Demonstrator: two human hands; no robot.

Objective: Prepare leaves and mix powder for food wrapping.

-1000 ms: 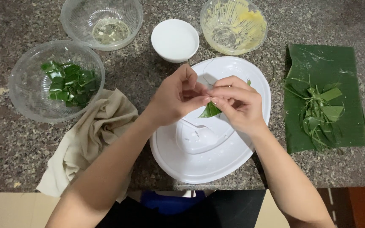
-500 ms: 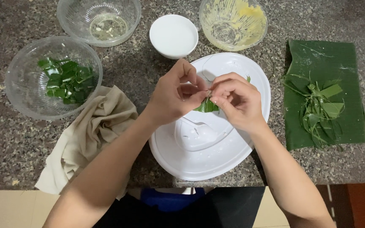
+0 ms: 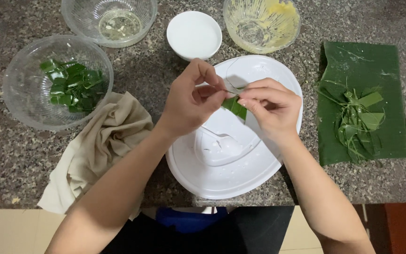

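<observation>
we hold a small folded green leaf piece (image 3: 235, 106) between both hands, above the large white plastic plate (image 3: 259, 174). our left hand (image 3: 191, 101) pinches the leaf's near edge with thumb and fingertips pressed together on it, and our right hand (image 3: 271, 108) pinches the other side, its fingers closed on the leaf too, so the leaf sits right in the gap where the two grips meet. a thin pale strip runs from the pinch up between our fingertips; we cannot tell what it is made of

directly under the grip, in the plate's hollow, lies a white plastic spoon (image 3: 222, 143) with a few wet drops around it. just beyond the grip stands a small round white bowl (image 3: 194, 34). past our right hand, further out, is a clear ribbed glass bowl smeared with yellow paste (image 3: 262, 22). well off to the right of the grip a dark green leaf sheet (image 3: 391, 70) lies flat on the speckled grey stone counter (image 3: 5, 164), with a heap of thin green leaf trimmings (image 3: 355, 120) on it

to the left of the grip, beside our left forearm, a crumpled beige cloth (image 3: 102, 146) lies on the counter. beyond it stands a clear glass bowl holding cut green leaf squares (image 3: 59, 84), and further out another clear glass bowl with a little pale liquid (image 3: 111, 21)
</observation>
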